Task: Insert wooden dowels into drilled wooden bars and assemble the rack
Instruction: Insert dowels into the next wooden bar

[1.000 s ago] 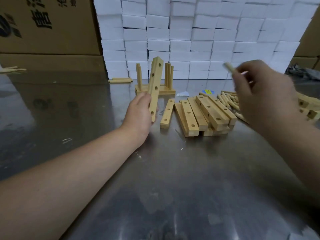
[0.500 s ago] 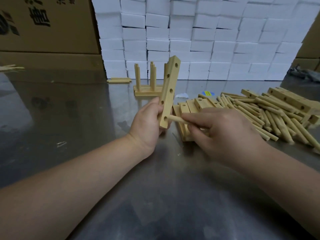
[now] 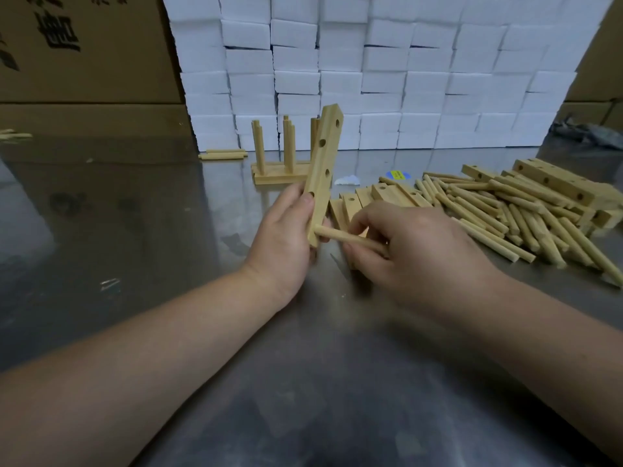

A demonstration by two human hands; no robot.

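On the steel bench (image 3: pixel 161 332) before stacked white boxes (image 3: pixel 371 79), you are gripping the bar (image 3: pixel 324 170) upright near the bench's middle in your left hand (image 3: pixel 283 244), steadying its lowest hole while your right hand (image 3: pixel 414 254) is pinching a dowel (image 3: pixel 340 234), its tip meeting that hole.

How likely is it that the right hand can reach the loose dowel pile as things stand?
Probably yes: the dowel pile lies uncovered right of the right hand, nothing between them, but that hand pinches a dowel.
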